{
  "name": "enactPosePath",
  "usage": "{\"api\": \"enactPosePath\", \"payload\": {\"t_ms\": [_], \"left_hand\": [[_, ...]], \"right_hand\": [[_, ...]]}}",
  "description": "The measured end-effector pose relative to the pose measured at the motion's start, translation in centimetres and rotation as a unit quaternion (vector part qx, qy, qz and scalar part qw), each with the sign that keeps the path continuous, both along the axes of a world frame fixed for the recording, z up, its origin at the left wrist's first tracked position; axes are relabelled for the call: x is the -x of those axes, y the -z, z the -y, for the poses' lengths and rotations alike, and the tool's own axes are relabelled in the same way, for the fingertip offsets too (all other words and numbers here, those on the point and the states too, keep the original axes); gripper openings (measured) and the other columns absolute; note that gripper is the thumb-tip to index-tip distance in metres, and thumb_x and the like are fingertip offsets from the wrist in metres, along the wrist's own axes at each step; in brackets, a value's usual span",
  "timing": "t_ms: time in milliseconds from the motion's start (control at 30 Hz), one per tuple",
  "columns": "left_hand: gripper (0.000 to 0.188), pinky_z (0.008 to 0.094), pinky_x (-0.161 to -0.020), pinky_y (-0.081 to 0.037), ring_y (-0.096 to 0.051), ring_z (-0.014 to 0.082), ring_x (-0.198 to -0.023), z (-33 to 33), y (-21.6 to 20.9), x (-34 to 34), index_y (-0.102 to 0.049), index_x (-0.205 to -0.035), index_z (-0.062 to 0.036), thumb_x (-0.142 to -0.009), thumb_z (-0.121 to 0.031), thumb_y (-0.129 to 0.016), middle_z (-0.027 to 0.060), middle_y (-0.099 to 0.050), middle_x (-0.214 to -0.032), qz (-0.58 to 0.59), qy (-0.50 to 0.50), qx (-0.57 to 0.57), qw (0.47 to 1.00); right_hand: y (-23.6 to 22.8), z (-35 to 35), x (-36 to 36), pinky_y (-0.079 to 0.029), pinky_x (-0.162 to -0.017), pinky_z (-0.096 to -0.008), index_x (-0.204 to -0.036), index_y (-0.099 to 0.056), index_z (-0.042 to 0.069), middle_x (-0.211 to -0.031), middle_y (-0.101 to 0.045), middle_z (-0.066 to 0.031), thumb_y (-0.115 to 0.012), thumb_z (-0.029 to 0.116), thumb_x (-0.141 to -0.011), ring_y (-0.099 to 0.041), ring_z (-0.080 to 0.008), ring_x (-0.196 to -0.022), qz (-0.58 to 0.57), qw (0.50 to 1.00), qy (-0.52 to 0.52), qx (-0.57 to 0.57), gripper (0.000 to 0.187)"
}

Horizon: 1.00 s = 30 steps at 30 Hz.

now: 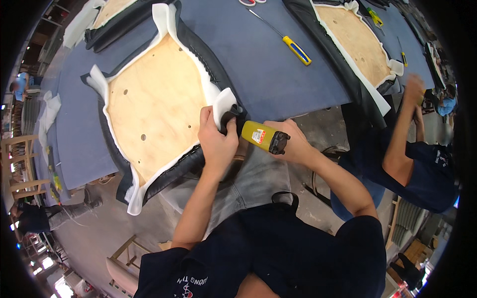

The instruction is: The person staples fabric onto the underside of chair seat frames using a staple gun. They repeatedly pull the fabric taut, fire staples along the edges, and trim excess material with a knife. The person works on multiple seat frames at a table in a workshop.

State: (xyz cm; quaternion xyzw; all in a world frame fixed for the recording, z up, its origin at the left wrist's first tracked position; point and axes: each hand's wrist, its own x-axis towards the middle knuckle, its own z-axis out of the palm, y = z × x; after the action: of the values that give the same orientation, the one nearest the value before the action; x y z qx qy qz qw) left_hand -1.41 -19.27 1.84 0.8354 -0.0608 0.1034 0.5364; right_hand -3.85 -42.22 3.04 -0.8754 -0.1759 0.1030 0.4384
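Observation:
A wooden seat panel point(154, 99) lies on the table with white padding point(201, 74) and a black cover point(213, 64) folded up round its edges. At its near right corner, my left hand point(217, 139) pinches the black cover beside a raised flap of white padding. My right hand point(293, 141) grips a yellow-green staple gun point(258, 135), its body pointing toward that corner. The tool's front end is close to the left fingers and partly hidden by the black cover. Staples run along the cover's right and near edges.
On the blue-grey tabletop point(278, 89) lie a yellow-handled screwdriver point(297, 50) and scissors point(252, 2). Another padded panel point(355, 39) is at the right, near a co-worker point(412, 159) with raised arms. A third panel point(112, 10) stands at the far left. A chair frame point(126, 260) is on the floor.

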Motion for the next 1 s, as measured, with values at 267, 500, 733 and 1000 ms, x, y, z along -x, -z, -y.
{"api": "enactPosePath", "payload": {"t_ms": [267,500,733,1000], "left_hand": [[0.074,0.0487,-0.111,-0.043,-0.055,0.0347,-0.122,-14.1,-2.8,3.3,-0.062,-0.152,-0.0086,-0.086,-0.03,-0.089,0.0161,-0.061,-0.131,0.049,0.117,-0.264,0.956],[0.047,0.0566,-0.119,-0.036,-0.048,0.043,-0.135,-11.2,-1.7,-0.4,-0.075,-0.118,-0.0104,-0.084,-0.039,-0.091,0.0146,-0.056,-0.131,0.115,0.246,-0.325,0.906],[0.016,0.0636,-0.134,-0.025,-0.045,0.0438,-0.153,-10.4,-1.1,-1.1,-0.08,-0.093,-0.009,-0.093,-0.024,-0.084,0.0119,-0.06,-0.118,0.158,0.181,-0.269,0.933],[0.014,0.0569,-0.125,-0.046,-0.065,0.0389,-0.141,-10.1,-0.8,-1.4,-0.078,-0.092,-0.008,-0.091,-0.019,-0.086,0.0114,-0.063,-0.103,0.098,0.161,-0.231,0.954]], "right_hand": [[1.6,-0.8,9.0,-0.057,-0.074,-0.0446,-0.127,-0.071,0.006,-0.092,-0.076,-0.0202,-0.086,0.01,-0.075,-0.073,-0.0451,-0.087,-0.008,0.993,0.02,-0.118,0.054],[0.0,-3.7,9.6,-0.058,-0.074,-0.0406,-0.13,-0.071,0.004,-0.096,-0.077,-0.0215,-0.089,0.014,-0.076,-0.076,-0.0423,-0.087,-0.013,0.994,0.038,-0.099,0.057],[0.8,-5.6,9.0,-0.056,-0.07,-0.035,-0.118,-0.073,-0.001,-0.087,-0.075,-0.0179,-0.086,0.009,-0.082,-0.075,-0.0343,-0.074,-0.006,0.985,0.09,-0.149,0.039],[0.8,-7.1,7.5,-0.058,-0.071,-0.0395,-0.123,-0.072,0.004,-0.089,-0.075,-0.0218,-0.087,0.012,-0.08,-0.075,-0.0432,-0.083,-0.074,0.989,0.075,-0.104,0.046]]}}
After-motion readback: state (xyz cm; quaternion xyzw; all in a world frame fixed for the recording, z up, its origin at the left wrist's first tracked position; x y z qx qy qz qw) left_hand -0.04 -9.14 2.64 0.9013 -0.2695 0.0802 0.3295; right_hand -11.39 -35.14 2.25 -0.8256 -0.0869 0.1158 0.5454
